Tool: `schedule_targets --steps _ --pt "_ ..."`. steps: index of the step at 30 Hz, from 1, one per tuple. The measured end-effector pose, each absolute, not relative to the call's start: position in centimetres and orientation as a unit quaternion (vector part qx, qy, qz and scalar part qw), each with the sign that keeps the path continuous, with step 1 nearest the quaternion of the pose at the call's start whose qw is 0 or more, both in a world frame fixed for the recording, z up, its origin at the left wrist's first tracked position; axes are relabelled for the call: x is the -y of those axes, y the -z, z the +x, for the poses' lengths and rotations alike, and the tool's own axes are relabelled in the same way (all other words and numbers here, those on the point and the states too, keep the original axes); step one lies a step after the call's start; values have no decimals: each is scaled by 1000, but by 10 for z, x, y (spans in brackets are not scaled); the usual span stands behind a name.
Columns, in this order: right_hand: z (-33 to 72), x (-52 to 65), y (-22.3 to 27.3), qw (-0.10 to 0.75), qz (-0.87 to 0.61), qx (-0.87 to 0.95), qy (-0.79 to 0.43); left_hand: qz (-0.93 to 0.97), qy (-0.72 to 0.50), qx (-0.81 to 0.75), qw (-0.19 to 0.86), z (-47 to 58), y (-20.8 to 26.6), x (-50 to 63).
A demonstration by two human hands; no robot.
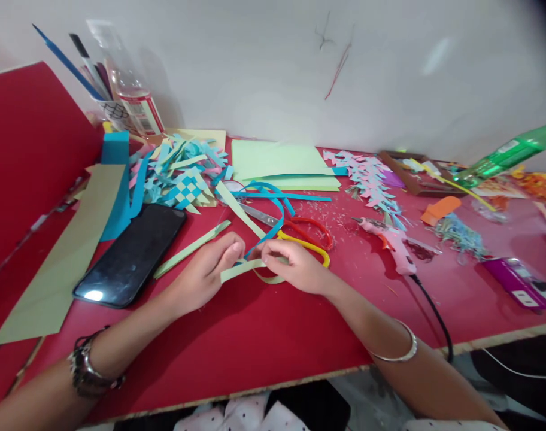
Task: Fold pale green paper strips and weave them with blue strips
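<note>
Low over the middle of the red table, my left hand (214, 266) and my right hand (295, 263) face each other with fingers pinched. Between them runs a pale green paper strip (241, 271), one part of it looping under my right fingers. A blue paper strip (273, 230) curves down to the same fingertips, where the crossing of the strips is partly hidden. Just beyond my right hand lie scissors (306, 233) with red and yellow handles. A folded pale green strip (192, 248) rests beside my left hand.
A black phone (132, 254) lies left, near a heap of woven paper pieces (187, 173). Pale green sheets (277, 158) are at the back. On the right are a pink glue gun (392, 242) with a cord, a purple power strip (518, 281) and a tilted green bottle (510, 155).
</note>
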State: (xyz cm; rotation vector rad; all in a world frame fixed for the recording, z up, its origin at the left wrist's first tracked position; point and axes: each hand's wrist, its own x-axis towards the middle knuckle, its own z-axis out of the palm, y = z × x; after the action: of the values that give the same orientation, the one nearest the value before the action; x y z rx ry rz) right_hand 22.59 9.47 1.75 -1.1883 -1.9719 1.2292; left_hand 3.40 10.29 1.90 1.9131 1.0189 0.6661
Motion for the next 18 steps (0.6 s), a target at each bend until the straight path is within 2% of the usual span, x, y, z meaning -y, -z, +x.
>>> schedule_targets --steps 6,10,12,15,18 --pt "228 -97 -17 294 -472 676 -484 757 -309 -393 421 31 -17 -102" --pt "227 -96 -14 267 -459 696 -483 768 -285 -432 378 33 -18 -103" --pt "226 -94 -13 279 -439 702 -486 774 -270 -436 372 35 -18 -102" --pt "222 -90 -14 311 -404 706 -491 798 -250 -400 374 36 -19 -100" --pt "218 -87 -16 304 -389 725 -481 824 -232 -355 377 38 -21 -97"
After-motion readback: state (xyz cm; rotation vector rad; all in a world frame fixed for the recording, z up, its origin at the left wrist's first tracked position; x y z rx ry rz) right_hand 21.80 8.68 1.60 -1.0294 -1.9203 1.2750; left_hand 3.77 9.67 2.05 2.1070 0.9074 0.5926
